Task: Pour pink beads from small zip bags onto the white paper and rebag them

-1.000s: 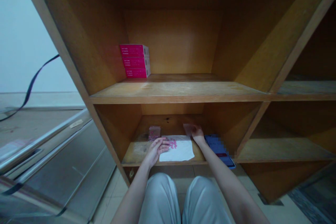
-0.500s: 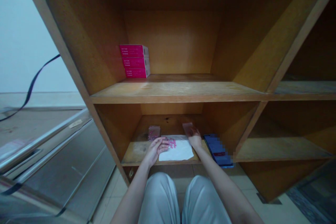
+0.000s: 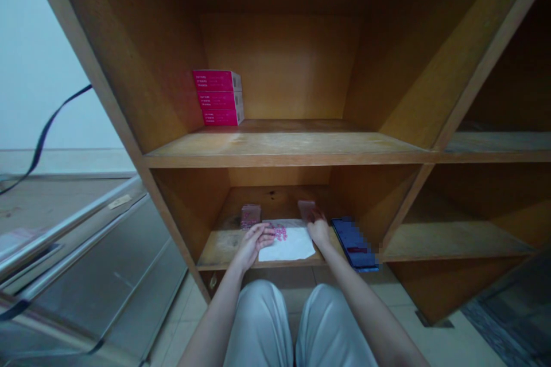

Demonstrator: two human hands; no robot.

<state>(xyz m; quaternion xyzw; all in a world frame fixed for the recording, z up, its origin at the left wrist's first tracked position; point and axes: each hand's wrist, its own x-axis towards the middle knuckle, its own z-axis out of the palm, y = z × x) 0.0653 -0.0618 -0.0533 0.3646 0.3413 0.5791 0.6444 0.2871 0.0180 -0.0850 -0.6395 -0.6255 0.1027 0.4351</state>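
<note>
The left hand [image 3: 253, 248], open and palm down, lies just beside a cluster of small pink pieces [image 3: 280, 233] on a flat white paper sheet [image 3: 287, 246]. The right hand [image 3: 319, 231] rests on a thin pinkish packet [image 3: 306, 210], its grip unclear. A careless sweep of the left hand could scatter the pieces.

Wooden shelving unit [image 3: 284, 149] at 12 o'clock, pale wall [image 3: 38, 51] at 9 o'clock, black cable [image 3: 45, 132] beside it, stainless-steel cabinet [image 3: 103, 275] at 8 o'clock, cream floor tiles [image 3: 434, 344] at 5 o'clock, grey mat [image 3: 503, 327] at 4 o'clock, soft dim light

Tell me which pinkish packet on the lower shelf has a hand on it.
The right one, under the right hand; the left packet sits apart, behind the left hand.
</note>
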